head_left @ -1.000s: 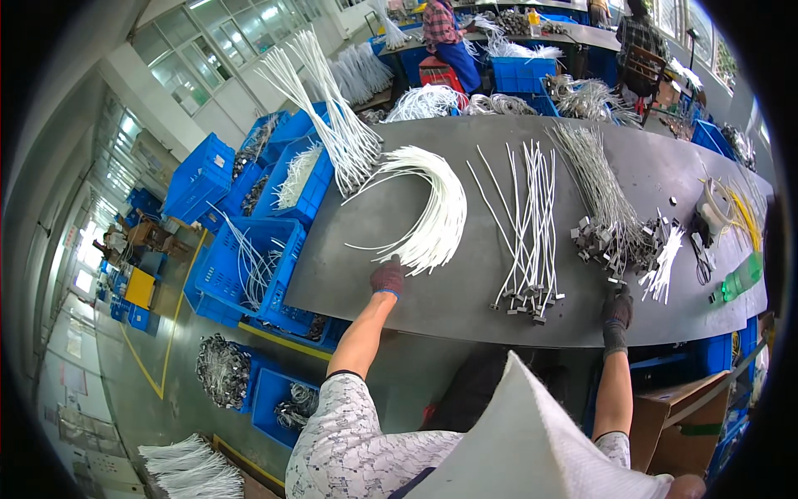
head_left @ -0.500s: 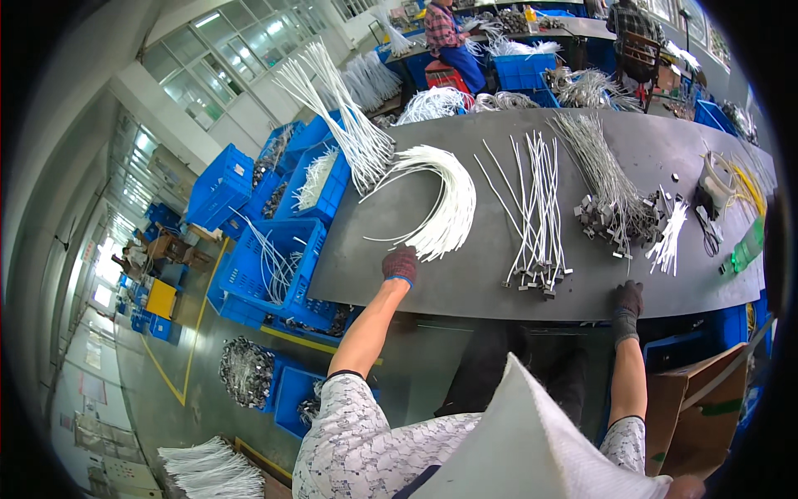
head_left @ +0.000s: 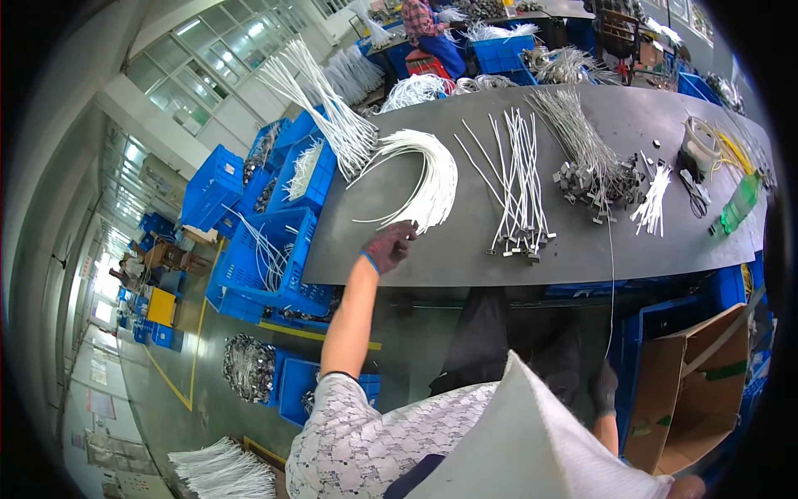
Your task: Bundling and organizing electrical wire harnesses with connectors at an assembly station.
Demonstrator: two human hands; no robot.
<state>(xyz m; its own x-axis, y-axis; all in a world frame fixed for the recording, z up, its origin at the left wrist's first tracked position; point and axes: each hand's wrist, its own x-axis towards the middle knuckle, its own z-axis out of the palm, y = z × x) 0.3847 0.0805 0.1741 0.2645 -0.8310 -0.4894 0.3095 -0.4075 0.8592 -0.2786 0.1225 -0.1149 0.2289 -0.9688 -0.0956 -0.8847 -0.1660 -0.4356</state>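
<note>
My left hand (head_left: 389,247), in a dark red knitted glove, is at the near end of a curved bundle of white strands (head_left: 436,183). Its fingers are spread, with the tips beside the strand ends. Below the table's front edge, my right hand (head_left: 604,389), in a dark glove, is closed on a thin grey wire (head_left: 613,291). That wire runs taut up over the edge towards a pile of grey wires with small metal blocks (head_left: 594,175). Between the two hands' sides lies a group of white strands with metal end pieces (head_left: 521,195).
Short white strands (head_left: 654,200), a green bottle (head_left: 740,204) and a white tub (head_left: 701,145) are on the table's right. Blue crates (head_left: 266,258) stand off its left side. A cardboard box (head_left: 690,391) sits at lower right. Another person (head_left: 428,33) works at a far table.
My right hand has dropped from the table's edge towards my body, drawing the wire out with it. My left hand's fingers have loosened and spread at the white bundle. The view has shifted slightly.
</note>
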